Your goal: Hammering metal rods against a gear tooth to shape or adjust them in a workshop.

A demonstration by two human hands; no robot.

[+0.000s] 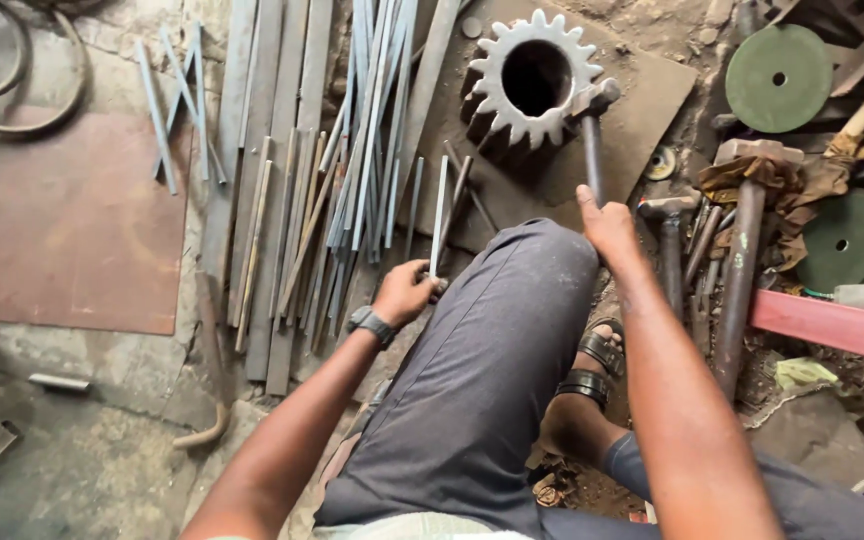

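My left hand [404, 292], with a dark watch on the wrist, grips the lower end of a thin flat metal strip [438, 215] that points away from me towards the pile of strips. My right hand [607, 225] is closed around the handle of a hammer [592, 140]. The hammer's head rests at the right rim of a large toothed steel gear [512, 45], which stands on a rusty metal plate [642, 110]. My knee in dark trousers lies between both hands.
Many long metal strips and flat bars [342, 170] lie on the floor at centre left. A rusty sheet [82, 220] lies far left. Several more hammers [742, 240], green grinding discs [780, 78] and a red bar [832, 325] crowd the right.
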